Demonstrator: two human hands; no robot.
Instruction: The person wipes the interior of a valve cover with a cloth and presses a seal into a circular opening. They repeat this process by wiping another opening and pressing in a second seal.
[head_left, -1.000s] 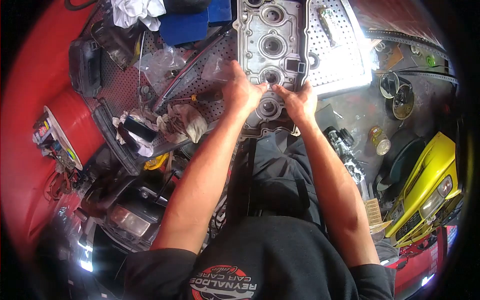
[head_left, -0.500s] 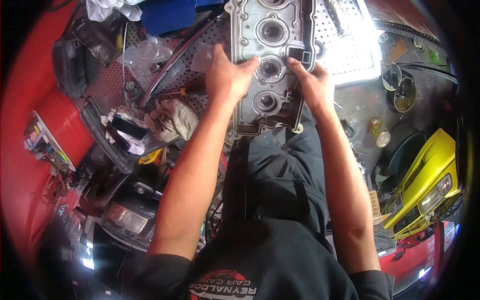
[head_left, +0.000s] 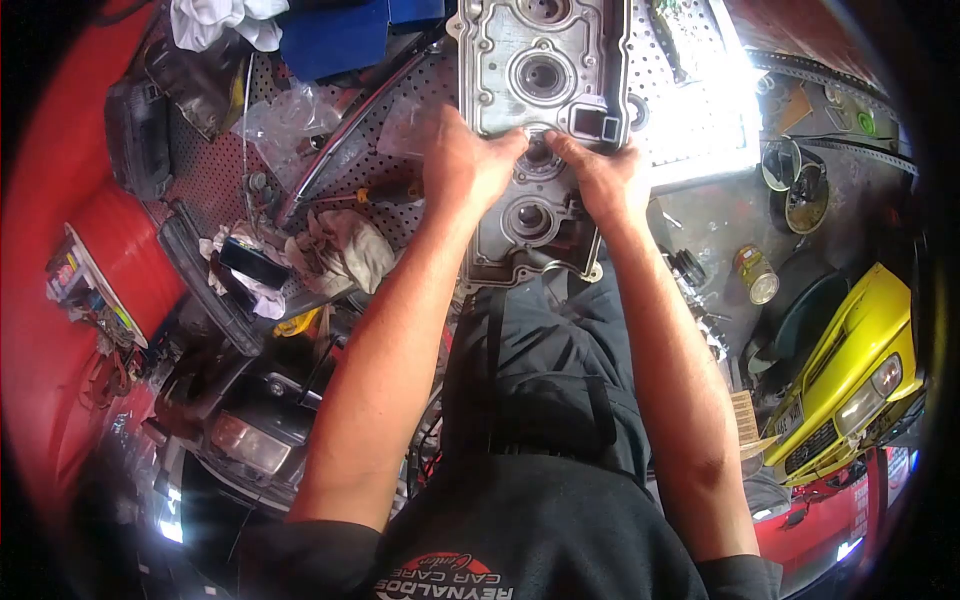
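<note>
Grasping, left hand (head_left: pixel 468 175): left edge of metal cover (head_left: pixel 495 65)
Grasping, right hand (head_left: pixel 612 185): right edge, thumbs on top, likely for steadiness
Cover: over holed table (head_left: pixel 218 170), near end by trousers (head_left: pixel 540 345)

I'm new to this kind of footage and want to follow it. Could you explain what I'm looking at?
There is no robot here, just a person working with two bare hands. The view comes from a camera worn on the person's head, looking forward and down past the arms.

The left hand and right hand hold a metal part, apparently an engine valve cover, from either side. The thumb tips sit a little apart by one of its round openings.

On the perforated metal surface to the left lie a screwdriver and clear plastic bag. Near its edge are a phone and crumpled cloth.
</note>
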